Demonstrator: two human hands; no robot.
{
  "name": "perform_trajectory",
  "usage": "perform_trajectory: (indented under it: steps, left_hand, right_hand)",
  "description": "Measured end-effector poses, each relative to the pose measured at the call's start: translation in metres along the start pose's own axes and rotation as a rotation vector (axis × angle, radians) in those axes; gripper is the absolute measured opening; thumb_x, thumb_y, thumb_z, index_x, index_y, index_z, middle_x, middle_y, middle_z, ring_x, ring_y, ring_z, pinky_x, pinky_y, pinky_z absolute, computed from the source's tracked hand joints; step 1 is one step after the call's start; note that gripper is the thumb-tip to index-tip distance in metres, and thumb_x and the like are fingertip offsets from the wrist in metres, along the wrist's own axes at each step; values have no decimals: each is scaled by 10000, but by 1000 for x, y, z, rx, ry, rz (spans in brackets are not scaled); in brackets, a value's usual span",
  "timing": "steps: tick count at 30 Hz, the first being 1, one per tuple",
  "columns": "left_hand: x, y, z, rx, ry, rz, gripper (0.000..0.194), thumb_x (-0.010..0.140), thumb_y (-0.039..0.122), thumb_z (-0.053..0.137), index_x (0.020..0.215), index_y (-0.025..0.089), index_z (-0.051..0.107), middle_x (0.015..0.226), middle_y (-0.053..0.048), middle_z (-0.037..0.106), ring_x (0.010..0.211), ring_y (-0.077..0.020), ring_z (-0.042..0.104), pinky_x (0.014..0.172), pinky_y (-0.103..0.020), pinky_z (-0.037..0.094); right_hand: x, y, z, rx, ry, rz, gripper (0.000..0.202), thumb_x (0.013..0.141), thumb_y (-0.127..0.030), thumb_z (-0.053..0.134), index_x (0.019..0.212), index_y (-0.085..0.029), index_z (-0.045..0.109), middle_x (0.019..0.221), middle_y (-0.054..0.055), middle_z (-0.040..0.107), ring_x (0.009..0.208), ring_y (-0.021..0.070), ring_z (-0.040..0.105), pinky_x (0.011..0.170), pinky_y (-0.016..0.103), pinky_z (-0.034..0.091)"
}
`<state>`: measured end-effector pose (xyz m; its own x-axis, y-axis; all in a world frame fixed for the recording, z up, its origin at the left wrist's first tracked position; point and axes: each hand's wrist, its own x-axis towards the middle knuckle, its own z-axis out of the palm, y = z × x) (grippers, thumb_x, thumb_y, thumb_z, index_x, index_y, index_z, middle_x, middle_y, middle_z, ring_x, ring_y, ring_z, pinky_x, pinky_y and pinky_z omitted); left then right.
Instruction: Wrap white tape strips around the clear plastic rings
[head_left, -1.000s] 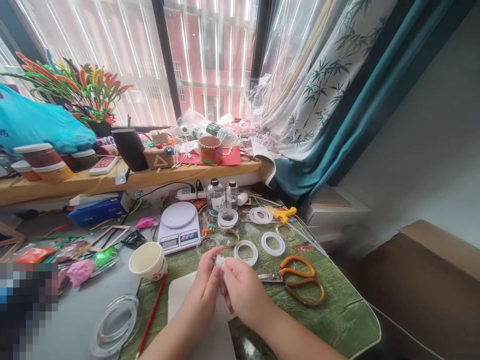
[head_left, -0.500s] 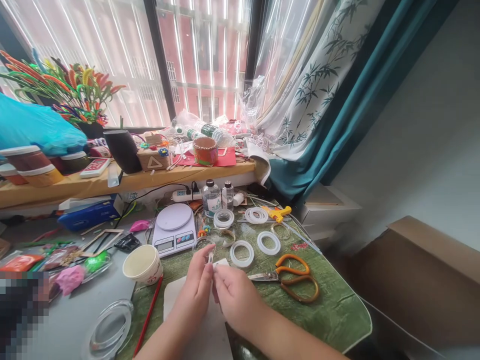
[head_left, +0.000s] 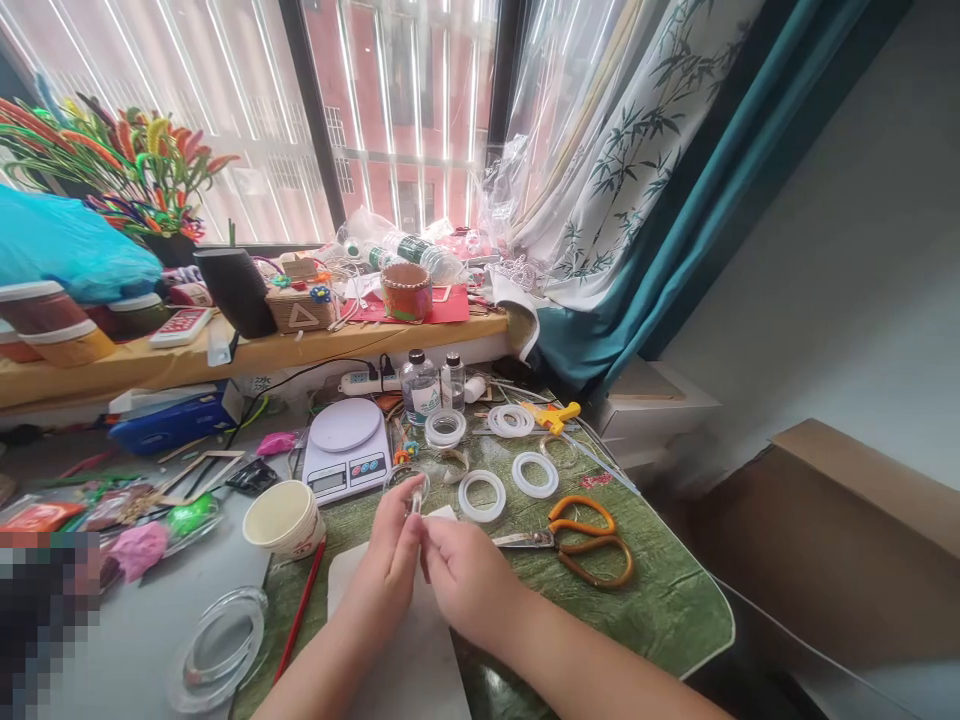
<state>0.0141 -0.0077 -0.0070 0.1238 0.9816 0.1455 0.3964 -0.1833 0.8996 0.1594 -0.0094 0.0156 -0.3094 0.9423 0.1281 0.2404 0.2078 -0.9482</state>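
Over a white sheet (head_left: 409, 665) on the green mat, my two hands meet at the fingertips. Pinched between the thumb and fingers of my left hand (head_left: 391, 550) is a clear ring (head_left: 415, 500), mostly covered by the fingers. My right hand (head_left: 469, 575) is closed against the same spot, its fingertips curled in and hidden; whether it grips the ring too cannot be seen. Just beyond the hands lie white rings (head_left: 482, 497). Scissors with orange handles (head_left: 600, 575) rest to the right, their blades pointing toward my right hand.
A kitchen scale (head_left: 346, 450), a stack of paper cups (head_left: 281, 515) and a red stick (head_left: 302, 610) are on the left. Clear rings (head_left: 251, 640) lie nearer me. Bottles (head_left: 420, 390) and a yellow glue gun (head_left: 553, 416) stand farther back, below the cluttered sill (head_left: 322, 340).
The whole view has shifted slightly. Both hands keep their place around the clear ring, with only a small movement of the fingers.
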Motion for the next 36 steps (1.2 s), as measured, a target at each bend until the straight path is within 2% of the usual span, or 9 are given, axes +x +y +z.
perform_trajectory:
  steps: [3,7,10,14,17,21,25,29,36]
  left_hand:
    - [-1,2,-1,63,-40,60,462,1043,448,372,1467,289,464,1541,-114,443,1456,-313,387,1206,-549,299]
    - [-3,0,0,73,-32,64,471,1055,439,332,1494,292,421,1559,-117,410,1472,-314,357,1201,-556,304]
    - [-5,-3,1,52,-53,61,469,1049,449,365,1486,293,433,1563,-121,406,1473,-321,354,1197,-550,314]
    - [-5,-4,2,5,-40,54,467,1059,457,341,1491,297,416,1569,-107,396,1488,-303,333,1222,-537,271]
    - [-4,-4,2,-16,-58,36,471,1049,477,378,1476,286,433,1557,-118,405,1476,-314,346,1218,-539,275]
    - [-3,-5,3,-42,-18,-3,471,1056,482,340,1471,282,440,1556,-116,416,1488,-318,328,1222,-554,258]
    - [-4,-7,4,-17,-81,18,474,1042,492,387,1467,295,456,1555,-119,413,1451,-328,375,1201,-555,299]
    - [-4,-7,2,-29,-77,15,482,1049,495,363,1489,312,437,1586,-110,383,1485,-336,325,1210,-566,277]
    - [-4,-8,-1,-54,-106,29,481,1055,498,343,1491,322,442,1584,-100,388,1497,-323,305,1231,-558,228]
  right_hand:
    - [-2,-2,-2,104,9,136,309,1038,-313,362,753,-235,452,597,-48,453,490,134,439,516,269,310]
    - [-5,-1,-4,-29,34,21,318,1016,-264,411,700,-227,426,636,-20,495,592,154,470,574,283,323]
    - [-6,1,-5,-10,63,42,305,1024,-255,379,724,-232,429,622,-25,483,578,154,451,561,281,314]
    - [-7,1,-5,-79,19,-42,303,1003,-234,424,700,-229,407,633,-24,475,588,150,444,575,282,306]
    - [-8,2,-5,-29,69,11,322,1027,-246,378,709,-228,423,616,-27,475,571,146,456,568,274,316]
    - [-9,6,-5,-65,-7,-50,300,1010,-244,422,711,-220,434,659,-18,500,615,149,473,595,274,327]
    - [-7,8,-8,27,26,124,343,1051,-304,340,731,-225,431,610,-39,459,524,135,448,545,269,309]
    - [-8,8,-8,-62,-11,-23,320,1020,-262,422,703,-218,434,638,-24,488,605,146,454,585,273,308]
    - [-8,12,-2,-16,12,23,324,1021,-287,416,703,-223,423,636,-27,483,565,140,452,565,278,307]
